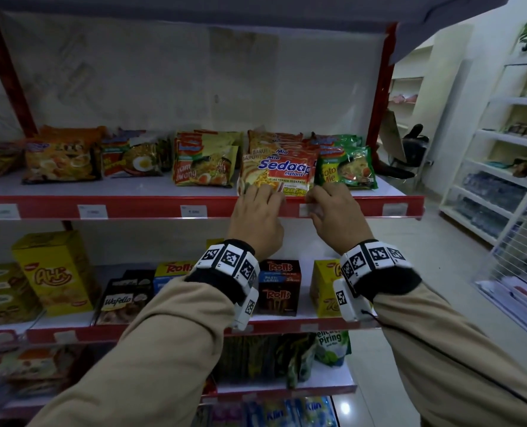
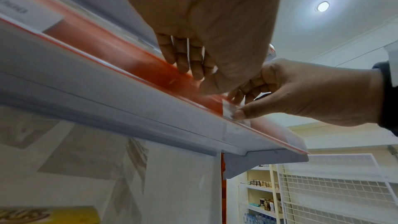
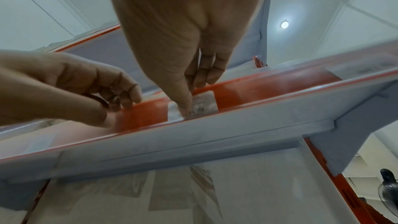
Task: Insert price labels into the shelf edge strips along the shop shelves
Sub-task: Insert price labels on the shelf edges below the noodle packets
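Note:
The red shelf edge strip runs along the front of the noodle shelf. Both hands are on it near its right end. My right hand pinches a small white price label between thumb and fingers, its lower edge down in the strip behind the clear cover. The label shows the same pinch in the left wrist view. Just to the left, my left hand has its fingers curled over the strip's top edge and its thumb on the front. Between the hands, a sliver of the label shows.
Three other labels sit in the strip to the left, and one to the right. Noodle packs stand just behind the hands. Snack boxes fill the shelf below. White shelving and a wire rack stand at right.

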`<state>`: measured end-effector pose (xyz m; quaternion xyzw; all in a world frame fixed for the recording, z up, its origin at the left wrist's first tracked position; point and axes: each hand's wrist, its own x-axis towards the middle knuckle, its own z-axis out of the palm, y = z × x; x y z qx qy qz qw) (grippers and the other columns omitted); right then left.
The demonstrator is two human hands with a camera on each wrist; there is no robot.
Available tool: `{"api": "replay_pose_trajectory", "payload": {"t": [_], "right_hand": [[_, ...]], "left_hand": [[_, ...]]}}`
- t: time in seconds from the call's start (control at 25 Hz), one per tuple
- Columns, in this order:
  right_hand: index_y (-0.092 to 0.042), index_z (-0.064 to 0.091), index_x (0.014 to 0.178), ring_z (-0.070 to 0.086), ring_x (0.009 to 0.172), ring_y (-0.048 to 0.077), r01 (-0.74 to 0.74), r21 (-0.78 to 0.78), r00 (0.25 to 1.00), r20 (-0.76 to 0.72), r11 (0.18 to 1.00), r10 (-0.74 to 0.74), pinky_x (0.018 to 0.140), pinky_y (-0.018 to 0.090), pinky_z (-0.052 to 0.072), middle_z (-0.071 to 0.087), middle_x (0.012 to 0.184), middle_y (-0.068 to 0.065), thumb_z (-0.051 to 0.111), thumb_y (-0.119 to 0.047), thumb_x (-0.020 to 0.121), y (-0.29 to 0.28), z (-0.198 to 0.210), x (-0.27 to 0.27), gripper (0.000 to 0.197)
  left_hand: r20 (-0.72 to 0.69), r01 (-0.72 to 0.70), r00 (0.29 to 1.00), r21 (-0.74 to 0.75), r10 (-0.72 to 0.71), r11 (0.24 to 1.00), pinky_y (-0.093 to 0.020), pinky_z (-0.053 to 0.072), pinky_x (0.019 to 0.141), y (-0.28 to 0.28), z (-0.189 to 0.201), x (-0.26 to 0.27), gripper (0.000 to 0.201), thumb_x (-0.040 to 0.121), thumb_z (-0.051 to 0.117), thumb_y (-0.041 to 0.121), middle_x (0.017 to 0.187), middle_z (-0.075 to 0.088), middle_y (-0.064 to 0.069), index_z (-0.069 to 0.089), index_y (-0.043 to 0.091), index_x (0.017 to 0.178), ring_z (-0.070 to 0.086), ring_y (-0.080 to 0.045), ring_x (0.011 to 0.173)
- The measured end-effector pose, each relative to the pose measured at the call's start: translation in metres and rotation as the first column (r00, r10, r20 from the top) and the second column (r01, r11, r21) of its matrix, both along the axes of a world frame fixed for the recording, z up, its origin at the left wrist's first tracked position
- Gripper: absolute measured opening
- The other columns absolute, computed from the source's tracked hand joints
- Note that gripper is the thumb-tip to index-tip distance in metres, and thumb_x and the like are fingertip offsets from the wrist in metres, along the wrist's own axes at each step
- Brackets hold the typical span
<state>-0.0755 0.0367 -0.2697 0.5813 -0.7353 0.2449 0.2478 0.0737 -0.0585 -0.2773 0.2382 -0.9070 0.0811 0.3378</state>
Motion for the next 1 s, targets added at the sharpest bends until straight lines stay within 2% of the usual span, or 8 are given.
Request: {"api": "replay_pose_trajectory", "payload": {"t": [0.12, 0.36, 0.52, 0.6, 0.72, 0.88, 0.96, 1.0], "right_hand": [[-0.009, 0.059, 0.102, 0.043, 0.098, 0.030, 0.015, 0.061, 0.999, -0.033, 0.998, -0.013, 0.083, 0.036, 0.037, 0.058, 0.102, 0.011, 0.061, -0.008, 0.081, -0.001, 0.002, -0.001, 0.021], [-0.008, 0.058, 0.093, 0.043, 0.094, 0.030, 0.017, 0.093, 0.999, -0.032, 0.996, -0.014, 0.081, 0.037, 0.037, 0.057, 0.098, 0.013, 0.058, -0.008, 0.081, -0.004, 0.007, -0.001, 0.012], [-0.013, 0.060, 0.095, 0.044, 0.097, 0.029, -0.015, 0.128, 0.999, 0.053, 0.992, 0.008, 0.083, 0.037, 0.037, 0.057, 0.095, 0.008, 0.063, -0.016, 0.083, -0.006, 0.013, -0.004, 0.013], [-0.015, 0.066, 0.087, 0.046, 0.094, 0.028, -0.066, 0.132, 0.990, 0.131, 0.989, 0.049, 0.082, 0.036, 0.037, 0.055, 0.087, 0.004, 0.067, -0.018, 0.083, -0.007, 0.017, -0.007, 0.005], [-0.017, 0.068, 0.079, 0.054, 0.086, 0.023, -0.129, 0.069, 0.957, 0.268, 0.989, 0.106, 0.075, 0.031, 0.042, 0.059, 0.082, 0.002, 0.071, -0.016, 0.081, -0.007, 0.022, -0.010, 0.003], [-0.017, 0.064, 0.079, 0.056, 0.071, 0.010, -0.174, -0.099, 0.887, 0.417, 0.980, 0.199, 0.061, 0.020, 0.042, 0.060, 0.079, -0.003, 0.072, -0.017, 0.082, -0.008, 0.025, -0.009, 0.009], [-0.013, 0.063, 0.087, 0.057, 0.072, 0.008, -0.190, -0.240, 0.819, 0.495, 0.952, 0.288, 0.064, 0.016, 0.046, 0.062, 0.081, -0.003, 0.070, -0.012, 0.083, -0.009, 0.026, -0.005, 0.008], [-0.011, 0.062, 0.092, 0.058, 0.076, 0.010, -0.189, -0.311, 0.774, 0.537, 0.931, 0.336, 0.068, 0.017, 0.049, 0.063, 0.085, 0.000, 0.068, -0.007, 0.083, -0.010, 0.026, -0.002, 0.012]], "left_hand": [[-0.047, -0.008, 0.999, 0.030, 0.010, 1.000, -0.032, 0.035, 0.082, 0.000, -0.002, -0.003, 0.032, 0.075, 0.057, 0.018, 0.107, 0.050, -0.005, 0.056, 0.014, 0.107, 0.043, -0.025, 0.101], [-0.094, -0.014, 0.995, 0.048, 0.019, 0.999, -0.033, 0.037, 0.083, -0.001, -0.007, -0.005, 0.029, 0.077, 0.059, 0.023, 0.105, 0.048, -0.004, 0.055, 0.016, 0.105, 0.043, -0.024, 0.100], [-0.113, -0.002, 0.994, 0.059, 0.009, 0.998, -0.032, 0.036, 0.083, -0.002, -0.007, -0.005, 0.028, 0.076, 0.060, 0.023, 0.104, 0.048, -0.004, 0.055, 0.016, 0.104, 0.043, -0.023, 0.100], [-0.132, 0.017, 0.991, 0.066, -0.008, 0.998, -0.032, 0.036, 0.082, -0.003, -0.007, -0.005, 0.026, 0.077, 0.060, 0.022, 0.103, 0.048, -0.004, 0.056, 0.016, 0.102, 0.043, -0.023, 0.099], [-0.160, 0.054, 0.986, 0.087, -0.040, 0.995, -0.033, 0.038, 0.081, -0.006, -0.005, -0.005, 0.020, 0.081, 0.059, 0.020, 0.099, 0.050, -0.004, 0.059, 0.015, 0.100, 0.045, -0.023, 0.097], [-0.178, 0.078, 0.982, 0.089, -0.061, 0.993, -0.035, 0.039, 0.083, -0.008, -0.006, -0.005, 0.017, 0.084, 0.058, 0.022, 0.097, 0.050, -0.004, 0.060, 0.015, 0.100, 0.045, -0.023, 0.095], [-0.212, 0.101, 0.974, 0.101, -0.078, 0.990, -0.035, 0.039, 0.082, -0.010, -0.006, -0.006, 0.017, 0.089, 0.056, 0.025, 0.096, 0.051, -0.004, 0.061, 0.014, 0.101, 0.045, -0.022, 0.094], [-0.241, 0.118, 0.967, 0.115, -0.088, 0.986, -0.035, 0.038, 0.082, -0.012, -0.006, -0.007, 0.019, 0.092, 0.054, 0.027, 0.096, 0.053, -0.004, 0.061, 0.014, 0.102, 0.046, -0.022, 0.093]]}}
